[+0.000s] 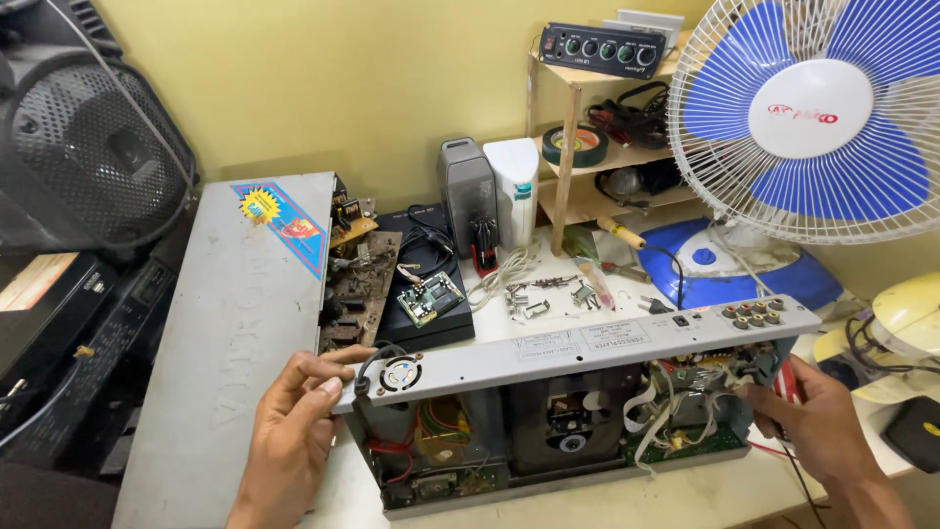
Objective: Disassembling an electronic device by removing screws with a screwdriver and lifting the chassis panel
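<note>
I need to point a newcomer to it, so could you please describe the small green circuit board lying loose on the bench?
Start at the blue and white fan on the right, then look left across the bench to the flat black box. The small green circuit board lies on top of it, the only loose green board, with thin wires trailing off.

Both hands are bare: the left hand (290, 431) and the right hand (821, 423) carry no gloves, rings or watch. The forearms show no sleeves. Short, plain nails show on the left fingers (323, 377).
</note>
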